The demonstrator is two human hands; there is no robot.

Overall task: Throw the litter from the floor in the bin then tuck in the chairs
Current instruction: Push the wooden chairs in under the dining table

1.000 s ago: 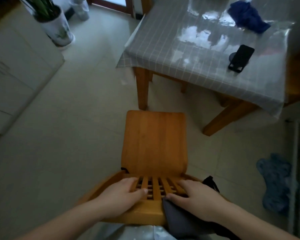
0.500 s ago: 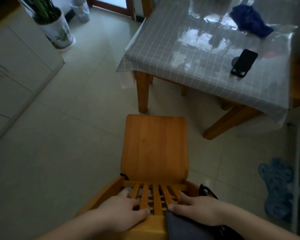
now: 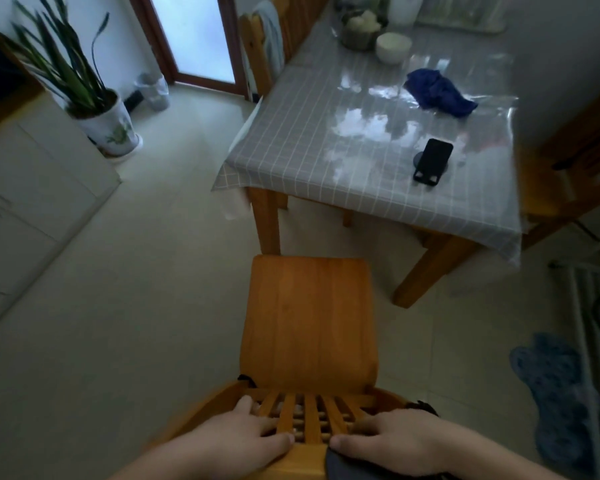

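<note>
Left hand (image 3: 232, 441): wrapped over the slatted backrest top of the wooden chair (image 3: 309, 323), fingers poking through the slats
Right hand (image 3: 392, 441): gripping the same top rail too, with a dark cloth (image 3: 347, 467) under the palm
Chair: sits on the floor just short of the tabletop (image 3: 361, 161), seat not under it yet
On the tabletop: black phone (image 3: 432, 161), blue rag (image 3: 437, 93), white bowl (image 3: 394, 46)
Far left: potted plant (image 3: 101, 112), small bin (image 3: 151, 91) by the door

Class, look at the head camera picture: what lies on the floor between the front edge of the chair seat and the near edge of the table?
In the head view, only bare tiled floor separates the chair from the table; the table's wooden leg stands just beyond the seat's front-left corner.
</note>
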